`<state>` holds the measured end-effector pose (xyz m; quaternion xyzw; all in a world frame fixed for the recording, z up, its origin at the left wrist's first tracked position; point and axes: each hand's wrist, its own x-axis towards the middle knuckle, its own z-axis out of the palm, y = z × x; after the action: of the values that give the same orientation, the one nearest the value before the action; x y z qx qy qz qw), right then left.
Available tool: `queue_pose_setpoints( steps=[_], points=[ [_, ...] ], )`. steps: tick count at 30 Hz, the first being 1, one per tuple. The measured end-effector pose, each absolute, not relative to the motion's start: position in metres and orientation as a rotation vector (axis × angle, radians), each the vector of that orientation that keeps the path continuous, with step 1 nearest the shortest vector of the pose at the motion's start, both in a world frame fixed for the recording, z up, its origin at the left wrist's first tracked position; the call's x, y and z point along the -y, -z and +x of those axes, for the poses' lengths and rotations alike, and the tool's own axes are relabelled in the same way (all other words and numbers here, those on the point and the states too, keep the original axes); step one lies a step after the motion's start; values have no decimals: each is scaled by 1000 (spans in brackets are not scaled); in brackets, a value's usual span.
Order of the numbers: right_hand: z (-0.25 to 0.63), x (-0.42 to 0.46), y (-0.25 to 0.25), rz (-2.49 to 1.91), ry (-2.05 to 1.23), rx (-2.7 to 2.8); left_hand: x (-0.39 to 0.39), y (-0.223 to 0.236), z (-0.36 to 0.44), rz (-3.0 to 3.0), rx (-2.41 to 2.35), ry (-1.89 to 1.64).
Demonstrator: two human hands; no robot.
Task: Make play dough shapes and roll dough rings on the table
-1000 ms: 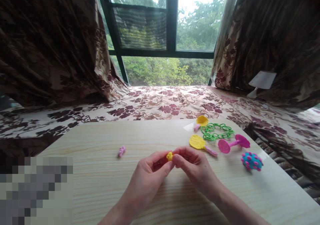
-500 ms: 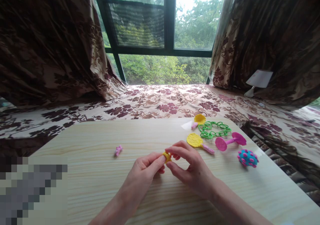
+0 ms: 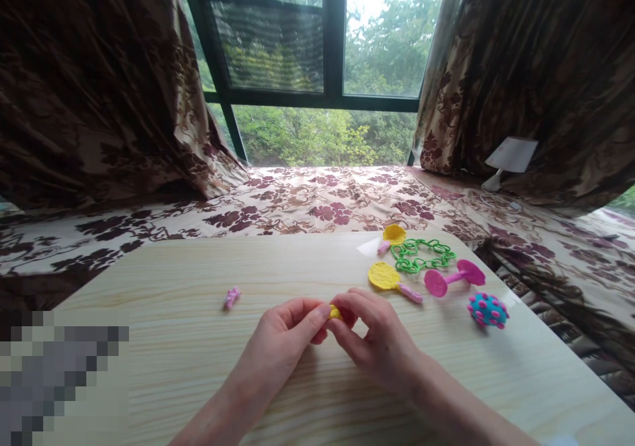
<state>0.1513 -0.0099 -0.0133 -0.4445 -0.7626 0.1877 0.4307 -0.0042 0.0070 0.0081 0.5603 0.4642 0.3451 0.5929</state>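
Observation:
A small lump of yellow modelling clay (image 3: 336, 312) sits between my two hands, above the middle of the table, mostly covered by fingers. My left hand (image 3: 292, 330) pinches it from the left, thumb on top. From the right, the thumb and fingertips of my right hand (image 3: 374, 327) close on the same lump. A small knobbly piece of pink clay (image 3: 231, 298) lies apart on the table to the left. Nearest beyond my right hand is a flat yellow clay disc (image 3: 383, 276) with a pink clay handle (image 3: 410, 293).
On the right of the pale wood-grain table (image 3: 188, 360) lie a green clay chain (image 3: 424, 255), a pink clay dumbbell (image 3: 454, 278) and a blue clay ball with pink dots (image 3: 488, 311). A second yellow disc (image 3: 394, 234) lies behind. A white lamp (image 3: 510, 156) stands at the back right.
My right hand's fingers have closed in on the yellow clay, which now shows less between my hands. The view has shifted slightly; the pieces on the table lie as before.

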Motion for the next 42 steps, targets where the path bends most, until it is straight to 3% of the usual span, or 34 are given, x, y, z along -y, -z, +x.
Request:
queue_pose_setpoints(
  steps=[7, 16, 42],
  points=[
    [147, 9, 19, -1144, -451, 1850, -9, -5, -6, 1327, -1105, -752],
    [144, 10, 16, -1024, -713, 1722, -7, -10, -6, 1239, -1104, -867],
    [148, 9, 16, -1023, -636, 1747, -4, -9, -3, 992, -837, -807]
  ],
)
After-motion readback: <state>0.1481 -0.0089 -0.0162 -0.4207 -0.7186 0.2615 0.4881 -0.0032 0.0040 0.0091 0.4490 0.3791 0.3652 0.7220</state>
